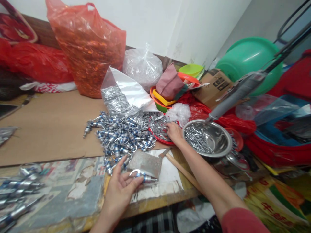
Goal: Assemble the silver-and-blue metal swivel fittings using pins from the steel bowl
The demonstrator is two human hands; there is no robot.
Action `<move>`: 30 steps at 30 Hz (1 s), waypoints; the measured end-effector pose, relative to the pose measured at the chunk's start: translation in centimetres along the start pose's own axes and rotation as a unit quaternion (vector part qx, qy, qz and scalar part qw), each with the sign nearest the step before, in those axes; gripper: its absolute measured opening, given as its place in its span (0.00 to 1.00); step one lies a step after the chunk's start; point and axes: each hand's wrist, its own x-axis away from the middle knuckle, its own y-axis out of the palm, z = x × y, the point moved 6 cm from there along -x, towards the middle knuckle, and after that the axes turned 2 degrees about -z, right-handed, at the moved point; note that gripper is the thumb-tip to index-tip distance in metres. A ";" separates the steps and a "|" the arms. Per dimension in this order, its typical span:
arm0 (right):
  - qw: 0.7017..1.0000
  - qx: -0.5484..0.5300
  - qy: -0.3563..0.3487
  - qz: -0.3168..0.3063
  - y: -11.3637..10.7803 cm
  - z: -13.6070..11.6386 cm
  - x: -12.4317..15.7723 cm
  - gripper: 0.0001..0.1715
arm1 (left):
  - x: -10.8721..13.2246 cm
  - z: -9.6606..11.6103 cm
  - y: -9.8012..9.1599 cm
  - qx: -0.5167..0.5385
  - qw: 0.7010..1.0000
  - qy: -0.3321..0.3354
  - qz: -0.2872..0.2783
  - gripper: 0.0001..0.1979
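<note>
Near the wooden table's (167,203) front edge, left hand (121,185) pinches 1 silver-and-blue hooked metal fitting (147,178), jutting rightward; right hand (175,132), grip unclear, reaches into round red tray (161,140).

Blue-banded metal hook fitting (147,178), sideways in left hand (122,189), small silver parts (159,127), loose in red tray (163,141)

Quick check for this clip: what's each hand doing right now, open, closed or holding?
Left hand: closed on a metal hook.
Right hand: at the red dish; can't tell if its fingers grip anything.
</note>
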 end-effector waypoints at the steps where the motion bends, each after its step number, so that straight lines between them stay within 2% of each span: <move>1: 1.000 -0.020 -0.005 0.002 -0.5 -0.1 0.5 0.13 | 0.0 0.0 -0.1 0.001 1.000 0.006 0.003 0.47; 3: 0.997 -0.067 -0.030 -0.005 -1.4 -1.0 2.3 0.13 | -0.1 -0.2 -0.6 -0.002 1.000 0.022 0.021 0.47; 6: 0.985 -0.140 -0.092 -0.046 -2.1 -3.9 6.6 0.10 | 0.0 -0.5 -1.2 -0.010 0.998 0.034 0.047 0.47; 10: 0.928 -0.240 -0.265 -0.107 -2.8 -8.5 12.5 0.07 | -0.1 -0.4 -1.0 -0.007 0.999 0.045 0.027 0.46; 12: 0.906 -0.239 -0.326 -0.125 -3.0 -9.9 13.9 0.10 | -0.2 -0.1 -0.8 -0.007 0.999 0.046 0.015 0.46; 14: 0.894 -0.238 -0.349 -0.146 -2.9 -10.8 14.0 0.09 | -0.4 0.0 -0.7 -0.009 0.999 0.042 0.010 0.47; 18: 0.899 -0.228 -0.334 -0.169 -2.5 -12.2 12.9 0.06 | -0.4 0.0 -0.9 -0.017 0.999 0.036 0.007 0.47; 23: 0.933 -0.265 -0.202 -0.138 -2.4 -11.6 12.6 0.06 | -0.3 0.0 -0.8 -0.016 0.999 0.032 0.003 0.45; 30: 0.934 -0.277 -0.220 -0.050 -1.2 -11.3 14.8 0.11 | -0.3 0.0 -0.8 -0.024 0.999 0.039 0.011 0.44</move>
